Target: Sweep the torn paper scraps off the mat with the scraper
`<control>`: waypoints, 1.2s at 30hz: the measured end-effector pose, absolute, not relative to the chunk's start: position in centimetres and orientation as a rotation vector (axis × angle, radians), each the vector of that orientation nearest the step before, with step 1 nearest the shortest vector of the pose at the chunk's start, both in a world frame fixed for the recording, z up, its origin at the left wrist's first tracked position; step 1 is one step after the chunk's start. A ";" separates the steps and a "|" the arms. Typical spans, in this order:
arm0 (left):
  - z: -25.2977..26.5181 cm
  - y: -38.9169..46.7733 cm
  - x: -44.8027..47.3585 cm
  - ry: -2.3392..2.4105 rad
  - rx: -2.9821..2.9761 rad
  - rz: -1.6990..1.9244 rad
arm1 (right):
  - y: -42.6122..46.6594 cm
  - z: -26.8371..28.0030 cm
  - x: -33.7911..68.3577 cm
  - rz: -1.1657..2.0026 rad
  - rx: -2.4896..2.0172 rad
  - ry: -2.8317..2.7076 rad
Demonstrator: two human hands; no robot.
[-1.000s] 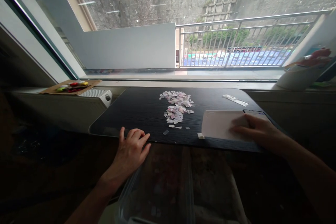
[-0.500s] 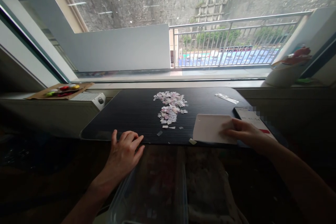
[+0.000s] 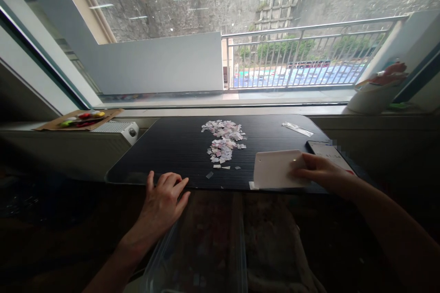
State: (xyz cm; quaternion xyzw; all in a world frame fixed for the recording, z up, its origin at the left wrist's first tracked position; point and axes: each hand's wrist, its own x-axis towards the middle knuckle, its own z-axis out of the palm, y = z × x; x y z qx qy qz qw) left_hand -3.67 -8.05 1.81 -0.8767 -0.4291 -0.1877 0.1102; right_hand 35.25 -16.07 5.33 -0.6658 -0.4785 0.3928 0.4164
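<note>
My right hand [image 3: 321, 171] pinches the right end of a flat, pale scraper-like sheet [image 3: 277, 168], held low over the front right of the black table [image 3: 172, 146]. A small white scrap [image 3: 253, 186] lies against the sheet's lower left corner, at the table's front edge. My left hand [image 3: 167, 192] rests on the front edge with its fingers apart, holding nothing. Between the hands, farther back, lie two touching heaps of small paper pieces [image 3: 222, 130]. Several loose bits [image 3: 217, 166] lie just in front of the heaps.
A phone [image 3: 328, 151] lies partly behind my right hand. A clear strip [image 3: 297, 128] is at the back right. Below the front edge stands a clear plastic bin [image 3: 195, 247]. A radiator [image 3: 120, 129] and cardboard [image 3: 79, 120] with colourful items are at left, a white container [image 3: 369, 96] at right.
The small scrap at the sheet's corner has turned and now lies flatter at the table edge. The sheet and my right hand have barely shifted; my left hand stays in place.
</note>
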 end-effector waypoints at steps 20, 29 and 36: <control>1.7 -8.0 -3.8 -1.263 -2.584 -0.548 | -14.7 5.4 34.9 1.093 -1.582 -1.195; 1.8 -8.2 -3.6 -1.271 -2.563 -0.572 | -16.5 5.6 36.3 0.868 -1.686 -1.253; 1.7 -8.4 -3.4 -1.312 -2.574 -0.563 | -14.9 3.4 30.8 0.366 -1.758 -1.265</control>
